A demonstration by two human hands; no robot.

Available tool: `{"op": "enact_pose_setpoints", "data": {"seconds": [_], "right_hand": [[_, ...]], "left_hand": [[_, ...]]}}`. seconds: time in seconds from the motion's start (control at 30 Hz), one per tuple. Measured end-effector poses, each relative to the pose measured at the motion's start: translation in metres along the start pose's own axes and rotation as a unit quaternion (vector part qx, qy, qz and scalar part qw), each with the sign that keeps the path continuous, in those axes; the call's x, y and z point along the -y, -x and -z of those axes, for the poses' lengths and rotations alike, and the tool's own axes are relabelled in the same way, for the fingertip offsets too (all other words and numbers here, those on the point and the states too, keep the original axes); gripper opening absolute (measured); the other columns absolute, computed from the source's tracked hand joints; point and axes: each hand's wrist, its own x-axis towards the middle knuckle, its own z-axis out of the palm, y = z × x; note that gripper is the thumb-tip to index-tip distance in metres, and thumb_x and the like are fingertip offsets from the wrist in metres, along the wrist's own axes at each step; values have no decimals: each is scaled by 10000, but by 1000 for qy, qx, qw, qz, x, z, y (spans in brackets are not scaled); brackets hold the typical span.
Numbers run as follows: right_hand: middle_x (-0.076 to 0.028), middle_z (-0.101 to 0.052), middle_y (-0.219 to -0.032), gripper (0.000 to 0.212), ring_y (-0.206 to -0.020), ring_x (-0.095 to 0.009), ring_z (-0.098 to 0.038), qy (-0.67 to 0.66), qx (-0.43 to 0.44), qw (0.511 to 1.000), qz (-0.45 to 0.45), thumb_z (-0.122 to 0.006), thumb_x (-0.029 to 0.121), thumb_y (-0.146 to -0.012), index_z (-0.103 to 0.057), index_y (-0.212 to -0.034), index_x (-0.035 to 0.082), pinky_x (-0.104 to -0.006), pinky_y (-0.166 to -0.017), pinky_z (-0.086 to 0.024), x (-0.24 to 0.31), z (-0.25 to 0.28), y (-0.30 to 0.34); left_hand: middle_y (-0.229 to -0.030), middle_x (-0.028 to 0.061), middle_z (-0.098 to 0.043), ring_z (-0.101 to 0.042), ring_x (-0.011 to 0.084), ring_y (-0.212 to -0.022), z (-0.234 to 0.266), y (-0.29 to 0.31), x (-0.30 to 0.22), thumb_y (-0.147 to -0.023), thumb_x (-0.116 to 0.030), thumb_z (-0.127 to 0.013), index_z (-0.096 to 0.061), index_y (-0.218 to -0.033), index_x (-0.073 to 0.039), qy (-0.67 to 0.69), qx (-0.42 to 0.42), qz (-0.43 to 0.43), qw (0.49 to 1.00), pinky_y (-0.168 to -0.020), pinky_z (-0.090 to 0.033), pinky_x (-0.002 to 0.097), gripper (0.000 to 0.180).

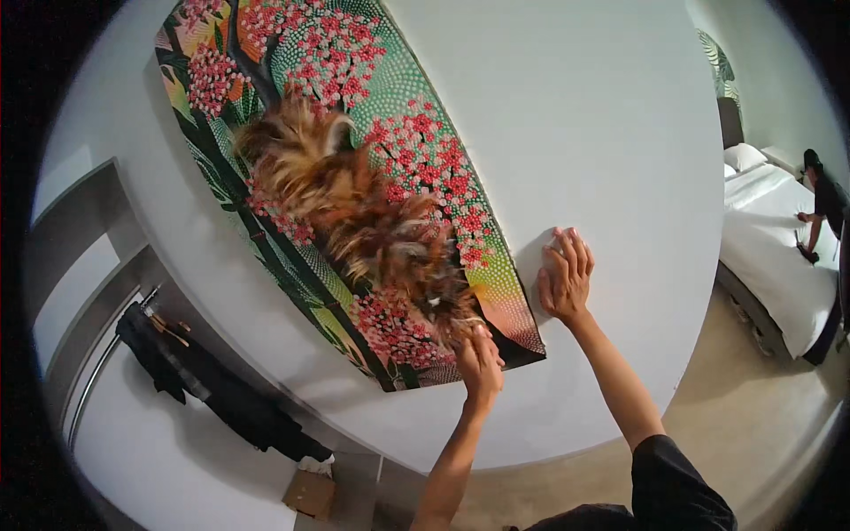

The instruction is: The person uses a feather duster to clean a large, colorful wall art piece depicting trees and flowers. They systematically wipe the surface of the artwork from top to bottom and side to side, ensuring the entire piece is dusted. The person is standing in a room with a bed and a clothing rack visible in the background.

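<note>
My left hand (480, 365) is closed round the lower end of a brown feather duster (345, 199); its handle is hidden. The duster slants up and to the left across a painting (434, 164) of pink-red blossoms, dark branches and dotted green ground. Its feathers look blurred and lie over the picture's middle. To the right of the painting's lower edge, my right hand (567, 276) is spread flat against the white wall (611, 133), holding nothing.
At the left is an open wardrobe with a metal rail (93, 389), dark hanging clothes (217, 394) and a cardboard box (310, 493) below. On the far right, another person (830, 199) leans by a bed (766, 217) with white bedding.
</note>
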Motion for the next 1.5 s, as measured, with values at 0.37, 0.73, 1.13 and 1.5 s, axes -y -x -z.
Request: {"op": "enact_pose_setpoints", "data": {"seconds": [0.37,0.73,1.13,1.5], "right_hand": [[-158,-449,-1560,418,-1478,-397,-348,-8,10,1000,-1,-597,176,-889,-571,-1293,70,-546,-1206,-239,1,1,1],[-182,-451,-1550,420,-1483,-416,-340,-7,15,1000,4,-580,161,-885,-548,-1291,58,-561,-1204,-220,1,1,1],[-192,-456,-1544,378,-1486,-410,-334,-2,10,1000,0,-572,158,-904,-562,-1266,51,-558,-1211,-209,2,1,3],[-152,-450,-1555,388,-1481,-395,-347,1,3,1000,0,-574,179,-903,-555,-1278,79,-551,-1203,-235,3,0,1]], "left_hand": [[-590,-10,-448,-431,79,-468,10,-33,-6,-1101,-336,-461,-565,-948,-63,-122,27,-96,987,-418,-365,268,330],[-599,-34,-391,-399,68,-477,-11,-89,-56,-1099,-381,-461,-541,-885,-59,-49,-23,-136,989,-419,-357,256,395],[-559,8,-428,-426,106,-476,-2,-107,-98,-1106,-355,-445,-577,-921,-32,-90,47,-148,984,-452,-310,323,395],[-609,10,-479,-400,93,-489,-7,-96,-102,-1101,-319,-471,-583,-1018,6,-38,-19,-126,991,-462,-310,299,353]]}}
